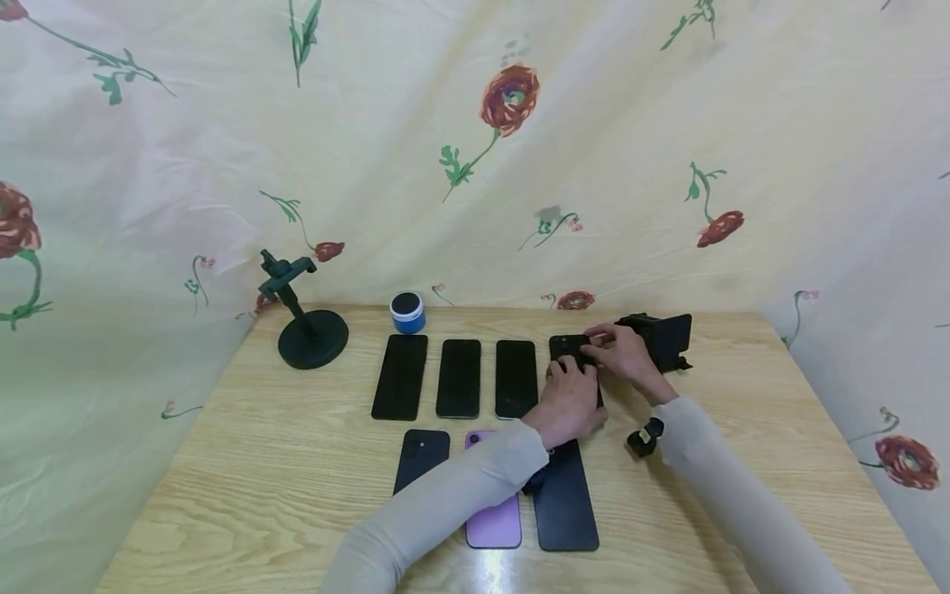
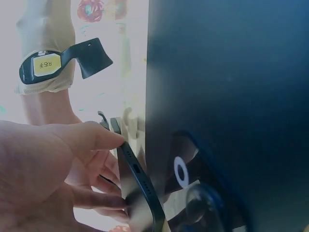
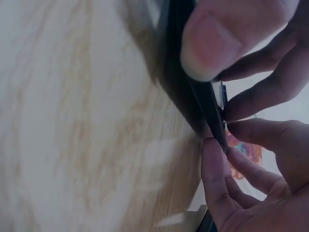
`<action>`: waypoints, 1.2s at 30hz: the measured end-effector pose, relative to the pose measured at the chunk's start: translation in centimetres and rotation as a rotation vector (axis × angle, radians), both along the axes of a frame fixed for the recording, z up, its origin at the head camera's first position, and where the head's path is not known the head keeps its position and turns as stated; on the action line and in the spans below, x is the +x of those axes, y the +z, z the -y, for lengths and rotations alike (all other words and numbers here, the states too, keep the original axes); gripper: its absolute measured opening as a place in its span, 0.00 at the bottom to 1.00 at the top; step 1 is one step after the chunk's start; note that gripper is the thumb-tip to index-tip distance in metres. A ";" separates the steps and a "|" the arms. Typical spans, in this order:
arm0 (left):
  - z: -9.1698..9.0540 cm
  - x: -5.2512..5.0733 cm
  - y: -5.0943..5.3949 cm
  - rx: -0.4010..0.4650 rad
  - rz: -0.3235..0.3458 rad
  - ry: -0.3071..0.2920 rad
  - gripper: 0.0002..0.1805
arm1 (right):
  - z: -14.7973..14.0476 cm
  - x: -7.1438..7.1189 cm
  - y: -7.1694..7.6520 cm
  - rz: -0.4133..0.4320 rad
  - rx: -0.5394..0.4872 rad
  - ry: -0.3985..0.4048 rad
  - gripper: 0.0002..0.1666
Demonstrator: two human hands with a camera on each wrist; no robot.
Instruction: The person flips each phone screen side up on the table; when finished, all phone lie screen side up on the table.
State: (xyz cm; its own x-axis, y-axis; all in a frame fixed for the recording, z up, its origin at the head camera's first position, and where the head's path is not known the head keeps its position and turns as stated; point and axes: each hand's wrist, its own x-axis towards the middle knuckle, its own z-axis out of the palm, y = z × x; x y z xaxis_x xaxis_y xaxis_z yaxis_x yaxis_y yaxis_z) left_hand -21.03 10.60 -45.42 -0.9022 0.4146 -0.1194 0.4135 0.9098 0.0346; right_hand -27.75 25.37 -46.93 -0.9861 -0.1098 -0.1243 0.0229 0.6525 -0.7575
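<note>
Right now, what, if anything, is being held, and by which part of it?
A black phone: right hand at its far right corner, left hand, thumb at the end with the charging port.

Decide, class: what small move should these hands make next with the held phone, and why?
Probably lower the held phone flat onto the table: the left hand and right hand pinch it, its edge looks raised, and three dark phones lie flat alongside.

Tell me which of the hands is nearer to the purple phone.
Left. The left hand is beyond the purple phone and to its right, its sleeve crossing over the phone; the right hand lies farther off in the same direction.
</note>
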 end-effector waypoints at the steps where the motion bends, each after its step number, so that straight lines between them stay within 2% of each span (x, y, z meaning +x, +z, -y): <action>1: 0.0 0.0 -0.1 0.020 0.009 0.007 0.42 | 0.0 0.0 0.0 0.014 -0.014 -0.004 0.26; 5: 0.2 -0.2 -0.1 0.103 0.054 0.031 0.44 | -0.1 0.2 0.2 0.048 -0.046 -0.015 0.28; 10: 0.7 -0.2 0.0 0.187 0.096 0.034 0.44 | -0.1 0.5 0.3 0.044 -0.064 -0.018 0.28; 17: 1.4 -0.1 -0.3 0.289 0.107 0.047 0.43 | 0.1 1.4 0.8 0.039 -0.123 -0.022 0.29; 25: 2.2 -0.1 -0.3 0.372 0.159 0.037 0.44 | -0.2 2.4 0.9 0.032 -0.238 -0.022 0.29; 31: 2.8 -0.2 -0.1 0.447 0.224 0.050 0.47 | -0.3 2.8 0.9 0.023 -0.256 -0.037 0.28; 36: 3.1 -0.4 0.1 0.500 0.236 0.044 0.48 | -0.4 3.1 0.9 0.009 -0.290 -0.042 0.28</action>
